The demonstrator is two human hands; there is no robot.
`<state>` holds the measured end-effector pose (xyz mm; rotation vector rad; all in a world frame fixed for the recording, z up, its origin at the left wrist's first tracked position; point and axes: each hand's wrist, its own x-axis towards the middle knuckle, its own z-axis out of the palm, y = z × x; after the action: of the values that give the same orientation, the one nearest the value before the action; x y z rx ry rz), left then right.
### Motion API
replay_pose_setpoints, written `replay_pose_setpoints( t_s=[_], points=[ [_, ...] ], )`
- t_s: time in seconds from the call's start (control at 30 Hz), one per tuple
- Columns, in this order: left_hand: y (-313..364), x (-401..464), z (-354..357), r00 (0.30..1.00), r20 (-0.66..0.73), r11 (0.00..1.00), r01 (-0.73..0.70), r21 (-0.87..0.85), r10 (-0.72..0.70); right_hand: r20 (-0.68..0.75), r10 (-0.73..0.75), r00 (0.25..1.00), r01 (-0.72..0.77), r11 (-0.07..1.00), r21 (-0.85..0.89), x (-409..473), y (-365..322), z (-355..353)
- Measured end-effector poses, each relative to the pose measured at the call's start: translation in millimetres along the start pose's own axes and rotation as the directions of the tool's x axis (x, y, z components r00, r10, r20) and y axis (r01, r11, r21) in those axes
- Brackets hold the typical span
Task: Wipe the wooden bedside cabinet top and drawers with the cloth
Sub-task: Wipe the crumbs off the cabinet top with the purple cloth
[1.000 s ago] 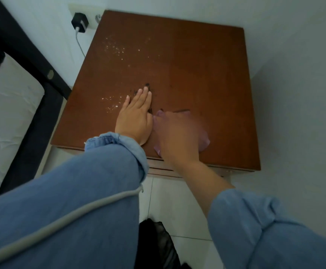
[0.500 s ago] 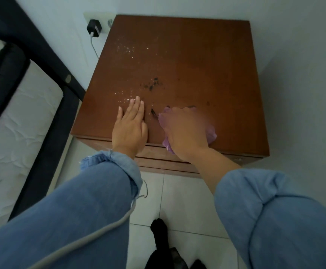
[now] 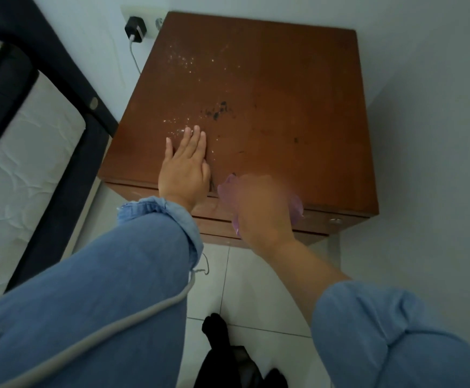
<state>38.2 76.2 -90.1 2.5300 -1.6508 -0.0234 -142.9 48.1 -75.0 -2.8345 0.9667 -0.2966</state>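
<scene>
The wooden bedside cabinet fills the upper middle of the head view, its top speckled with pale crumbs and dark smudges. My left hand lies flat, fingers together, on the top near the front edge. My right hand, blurred by motion, presses a purple cloth at the front edge, over the upper drawer front. Most of the cloth is hidden under the hand.
A bed with a white mattress and dark frame stands left of the cabinet. A black charger is plugged into the wall socket behind. White walls close in behind and to the right. Tiled floor and a dark-socked foot lie below.
My right hand has dragged the cloth toward me, from the top's middle front to its front edge and over the drawer. My left hand has slid back to the edge.
</scene>
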Motion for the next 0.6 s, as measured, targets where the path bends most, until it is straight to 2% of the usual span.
replay_pose_setpoints(
  t_s=[0.1,0.17,0.27,0.37,0.6],
  points=[
    [3.8,-5.3,-5.0,0.998,0.058,1.000,0.004,0.015,-0.004,0.013,-0.012,1.000,0.011,0.998,0.058,-11.4,-0.3,-8.6],
    [3.5,-4.9,-10.0,0.995,0.098,1.000,0.003,-0.005,-0.003,0.001,0.066,0.998,-0.065,0.991,0.115,0.1,3.7,-18.6],
    [0.2,13.6,-21.8,0.995,0.099,0.999,-0.034,0.026,0.031,-0.002,0.221,0.975,-0.213,0.945,0.250,48.7,20.2,-33.1],
    [-5.8,45.6,-32.8,0.998,0.043,0.998,-0.051,0.023,0.050,0.034,0.303,0.952,-0.299,0.908,0.294,104.2,42.1,-40.4],
    [-29.7,140.9,-26.7,0.997,0.072,0.999,-0.026,-0.037,0.028,-0.075,0.425,0.902,-0.383,0.868,0.316,239.1,86.4,-42.1]
  ],
)
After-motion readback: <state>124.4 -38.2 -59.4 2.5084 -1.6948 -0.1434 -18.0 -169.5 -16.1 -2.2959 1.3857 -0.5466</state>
